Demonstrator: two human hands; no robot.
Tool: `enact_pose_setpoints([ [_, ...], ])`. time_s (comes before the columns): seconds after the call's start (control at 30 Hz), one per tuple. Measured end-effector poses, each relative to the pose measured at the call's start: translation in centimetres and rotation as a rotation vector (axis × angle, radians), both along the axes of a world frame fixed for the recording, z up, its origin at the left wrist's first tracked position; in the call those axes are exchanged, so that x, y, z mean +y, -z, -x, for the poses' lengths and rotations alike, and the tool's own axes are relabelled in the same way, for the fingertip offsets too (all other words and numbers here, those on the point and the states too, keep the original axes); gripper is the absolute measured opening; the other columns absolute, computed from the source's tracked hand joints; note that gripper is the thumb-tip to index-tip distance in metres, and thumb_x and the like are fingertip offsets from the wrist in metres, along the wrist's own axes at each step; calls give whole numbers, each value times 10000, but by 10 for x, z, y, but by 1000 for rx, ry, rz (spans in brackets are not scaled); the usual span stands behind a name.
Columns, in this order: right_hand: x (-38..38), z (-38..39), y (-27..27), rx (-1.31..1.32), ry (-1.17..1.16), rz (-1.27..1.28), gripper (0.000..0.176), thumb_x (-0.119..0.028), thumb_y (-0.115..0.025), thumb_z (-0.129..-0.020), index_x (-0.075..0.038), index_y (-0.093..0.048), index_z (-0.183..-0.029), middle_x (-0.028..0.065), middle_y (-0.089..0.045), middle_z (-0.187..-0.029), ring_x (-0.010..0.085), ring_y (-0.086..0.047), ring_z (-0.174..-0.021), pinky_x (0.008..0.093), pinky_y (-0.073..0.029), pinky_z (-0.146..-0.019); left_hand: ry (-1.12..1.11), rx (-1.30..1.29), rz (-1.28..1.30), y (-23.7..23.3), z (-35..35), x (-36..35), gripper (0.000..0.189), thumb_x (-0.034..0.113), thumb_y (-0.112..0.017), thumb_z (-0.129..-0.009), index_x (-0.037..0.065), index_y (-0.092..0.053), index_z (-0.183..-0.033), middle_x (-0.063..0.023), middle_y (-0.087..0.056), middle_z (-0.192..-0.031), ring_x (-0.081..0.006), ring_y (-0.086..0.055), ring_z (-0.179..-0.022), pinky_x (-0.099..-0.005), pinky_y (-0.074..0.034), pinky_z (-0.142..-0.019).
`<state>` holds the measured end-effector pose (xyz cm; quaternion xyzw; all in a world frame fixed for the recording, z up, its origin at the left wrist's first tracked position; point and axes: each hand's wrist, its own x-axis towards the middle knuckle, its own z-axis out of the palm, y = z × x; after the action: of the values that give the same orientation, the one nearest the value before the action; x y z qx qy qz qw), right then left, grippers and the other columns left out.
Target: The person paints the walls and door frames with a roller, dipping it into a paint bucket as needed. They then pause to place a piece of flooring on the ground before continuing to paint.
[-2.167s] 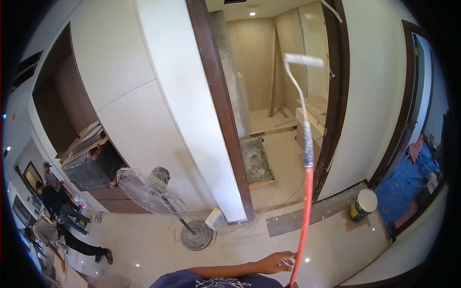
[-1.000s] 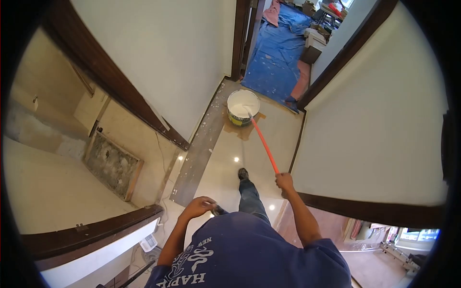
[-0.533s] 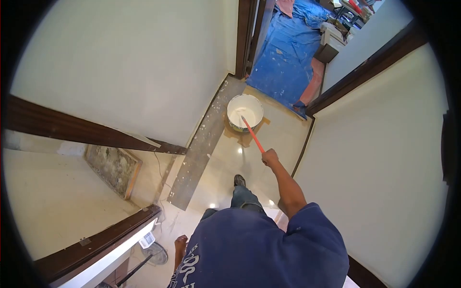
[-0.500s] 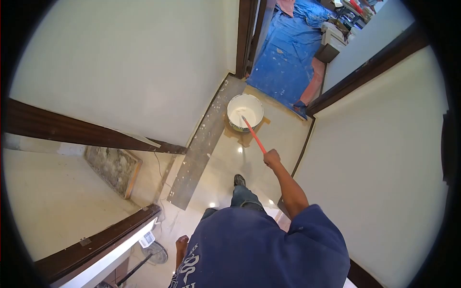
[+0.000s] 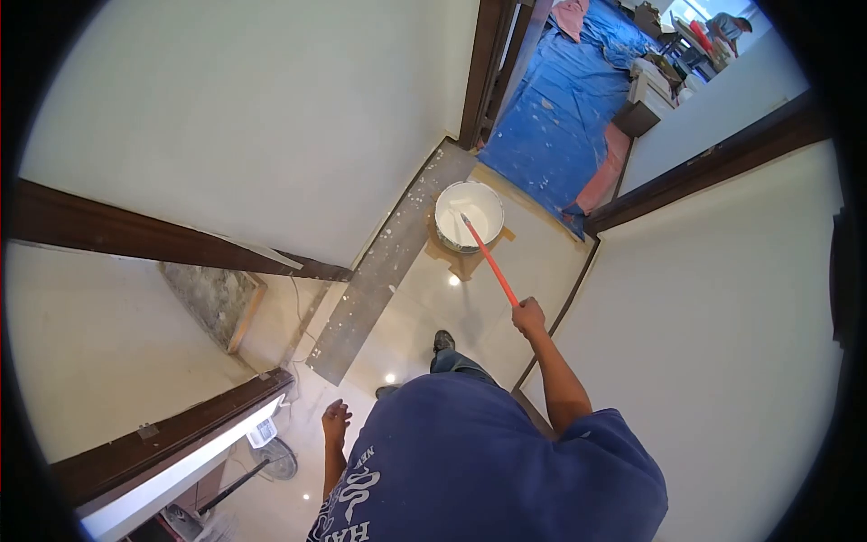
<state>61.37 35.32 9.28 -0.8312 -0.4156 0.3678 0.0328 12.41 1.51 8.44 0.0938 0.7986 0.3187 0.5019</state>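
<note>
My right hand (image 5: 528,316) is closed around the near end of a long red-orange pole (image 5: 495,269). The pole slants down and away to a white bucket (image 5: 445,237), where its far tip meets the white paint-like contents (image 5: 479,206). Whatever is fixed to that tip is mostly hidden. Brown cardboard (image 5: 465,265) lies under the bucket. Down at my left side, my left hand (image 5: 336,420) hangs apart from everything, with nothing in it and its fingers loosely bent and slightly apart.
A splattered grey strip (image 5: 368,289) runs along the left wall. Beyond the doorway, blue sheeting (image 5: 555,117) covers the floor, with boxes (image 5: 637,113) and a person (image 5: 725,32) farther back. A round-headed tool (image 5: 275,459) stands at lower left; a cable (image 5: 298,312) trails nearby.
My left hand has come forward and up from beside my body, its fingers loosening. My right hand still grips the pole, tip in the bucket. The view has shifted, revealing the distant person.
</note>
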Motion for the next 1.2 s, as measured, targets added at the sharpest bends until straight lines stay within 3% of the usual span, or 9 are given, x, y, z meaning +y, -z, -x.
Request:
enact_pose_setpoints([
  [0.2,27,-2,-2,-54,-138,84,302,-196,-591,-839,32,-660,-1025,269,-691,-1004,413,-677,-975,462,-531,-860,199,29,47,11,-4,-1,459,302,-625,-914,24,-609,-1280,-58,-689,-960,-159,-672,-778,-290,-497,-614],
  [0.37,18,-8,11,-87,-132,-31,272,-165,-589,-830,42,-666,-988,268,-694,-983,399,-685,-965,458,-535,-848,-10,-27,10,29,-21,-35,414,229,-598,-879,26,-632,-1238,-61,-697,-935,-164,-676,-743,-285,-484,-587],
  [0.47,27,-5,16,-5,-95,62,266,-172,-595,-829,28,-668,-988,258,-699,-972,394,-689,-954,454,-535,-846,337,20,77,33,-15,-63,421,198,-595,-860,52,-625,-1254,-51,-694,-943,-173,-681,-743,-291,-485,-592],
  [0.57,5,-8,-4,37,-1,18,281,-192,-612,-823,21,-674,-994,242,-707,-929,392,-697,-920,454,-539,-834,192,-2,101,22,-16,-78,391,186,-604,-870,80,-623,-1247,-32,-689,-962,-179,-684,-761,-300,-488,-606],
  [0.67,8,-11,72,-5,-37,-19,282,-185,-615,-821,31,-672,-994,248,-705,-933,389,-699,-914,456,-540,-824,84,-66,84,32,-17,-100,364,190,-622,-873,85,-631,-1222,-23,-689,-967,-178,-681,-764,-307,-486,-608],
  [0.83,-17,-5,33,12,-88,81,315,-208,-611,-834,44,-640,-1021,267,-690,-946,395,-695,-914,462,-544,-787,64,-15,100,16,-1,-124,400,227,-654,-854,83,-631,-1227,-29,-686,-966,-173,-674,-772,-316,-492,-632],
  [0.9,-58,-18,33,37,-85,3,309,-228,-627,-839,24,-631,-1018,243,-694,-893,392,-695,-849,457,-542,-747,-92,-14,50,15,-2,-124,411,234,-655,-853,81,-627,-1234,-32,-684,-969,-173,-673,-774,-319,-495,-640],
  [0.97,-100,-21,43,129,79,-278,231,-178,-643,-838,34,-611,-924,96,-618,-624,212,-563,-444,368,-422,-410,-194,-37,74,9,-2,-138,422,237,-655,-853,79,-623,-1243,-39,-686,-982,-174,-674,-782,-323,-498,-645],
  [1.2,-126,9,95,-1,-31,-456,223,-148,-617,-845,43,-593,-957,105,-618,-652,193,-603,-539,353,-468,-480,102,-38,70,32,25,-199,418,273,-658,-875,30,-639,-1214,-78,-702,-1020,-200,-682,-787,-323,-517,-638],
])
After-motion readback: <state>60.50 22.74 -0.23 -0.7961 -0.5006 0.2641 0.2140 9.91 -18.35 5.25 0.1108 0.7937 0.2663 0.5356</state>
